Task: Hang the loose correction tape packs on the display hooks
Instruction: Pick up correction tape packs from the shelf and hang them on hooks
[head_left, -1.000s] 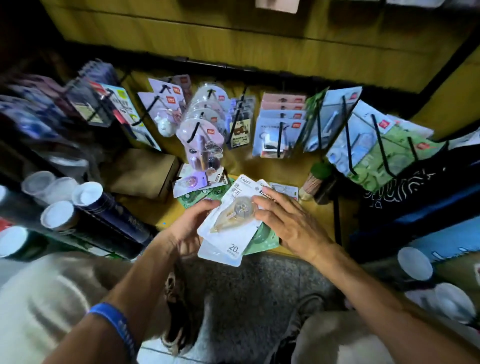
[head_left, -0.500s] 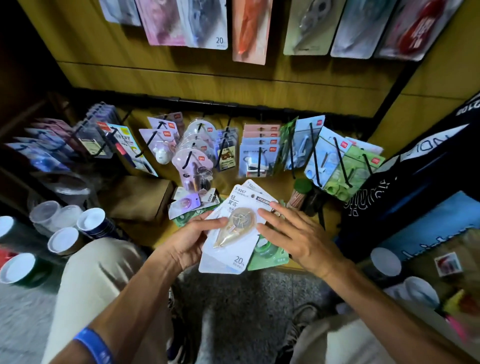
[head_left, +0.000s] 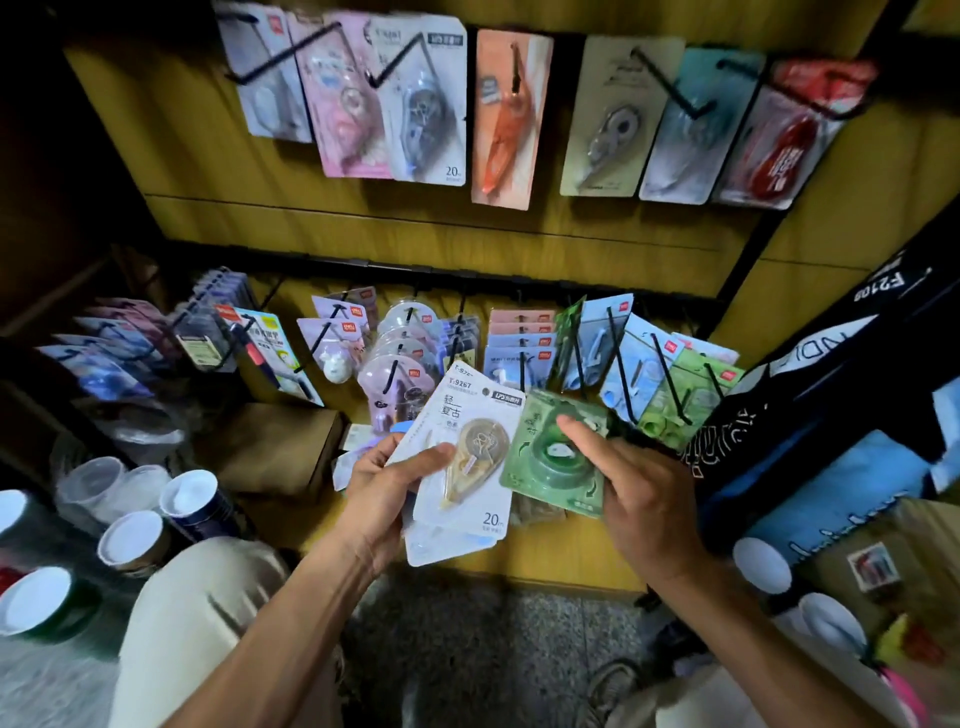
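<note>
A white correction tape pack, its card marked "20m", is sitting in the grip of the left hand, thumb pinching it on top of a few more packs stacked underneath. Just beside it, touching its edge, a green correction tape pack is being pinched by the right hand, thumb lying across its face. Both packs are being held up in front of a lower row of display hooks crowded with hanging packs. Higher on the yellow wooden panel, an upper row of packs is hanging from black hooks. White-lidded cups are standing at lower left.
</note>
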